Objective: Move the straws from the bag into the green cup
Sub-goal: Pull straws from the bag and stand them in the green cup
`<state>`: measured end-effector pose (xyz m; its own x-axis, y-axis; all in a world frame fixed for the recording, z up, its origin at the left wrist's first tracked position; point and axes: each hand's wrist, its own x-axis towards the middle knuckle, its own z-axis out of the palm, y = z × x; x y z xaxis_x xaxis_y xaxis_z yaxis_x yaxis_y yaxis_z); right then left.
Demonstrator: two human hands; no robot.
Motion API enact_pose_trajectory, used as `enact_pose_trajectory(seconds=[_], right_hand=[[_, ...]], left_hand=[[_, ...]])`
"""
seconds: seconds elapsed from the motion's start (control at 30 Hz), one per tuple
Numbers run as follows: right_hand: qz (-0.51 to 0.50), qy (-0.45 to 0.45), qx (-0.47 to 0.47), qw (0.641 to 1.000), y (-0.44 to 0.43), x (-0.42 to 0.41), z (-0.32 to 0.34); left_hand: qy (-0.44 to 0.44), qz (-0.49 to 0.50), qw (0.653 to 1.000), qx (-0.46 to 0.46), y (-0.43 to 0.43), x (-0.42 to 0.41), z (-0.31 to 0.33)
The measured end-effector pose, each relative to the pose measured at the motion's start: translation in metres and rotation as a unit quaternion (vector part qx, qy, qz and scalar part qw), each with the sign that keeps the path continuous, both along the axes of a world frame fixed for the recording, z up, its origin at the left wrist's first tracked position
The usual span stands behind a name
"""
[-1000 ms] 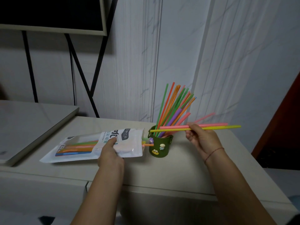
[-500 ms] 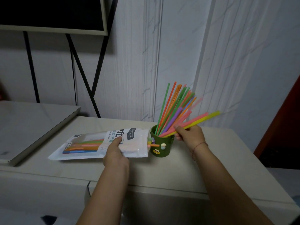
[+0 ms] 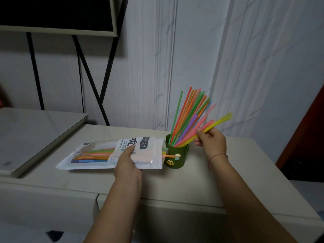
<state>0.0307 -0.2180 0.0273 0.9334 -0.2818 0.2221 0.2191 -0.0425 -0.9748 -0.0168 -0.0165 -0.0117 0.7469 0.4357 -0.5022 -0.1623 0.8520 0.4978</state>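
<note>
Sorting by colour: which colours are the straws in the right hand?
The held straws are pink and yellow, seen in head view.

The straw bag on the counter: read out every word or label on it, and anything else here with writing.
"nk Straw": on the white bag, its start cut off.
"亿品": dark badge on the bag; the characters before it are blurred.
Large Chinese characters beside it: partly under the left hand, unreadable.
Small print at the bag's left end: too small.
On the green cup: figures only, no text.
</note>
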Motion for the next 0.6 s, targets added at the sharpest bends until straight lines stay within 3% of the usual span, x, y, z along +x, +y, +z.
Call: enact_pose_trajectory(seconds=[0.6], right_hand=[[0.056, 0.101, -0.032, 0.993, 0.0077, -0.0049, -0.0096]], left_hand=[[-0.021, -0.017, 1.000, 0.008, -0.0053, -0.0034, 0.0055]])
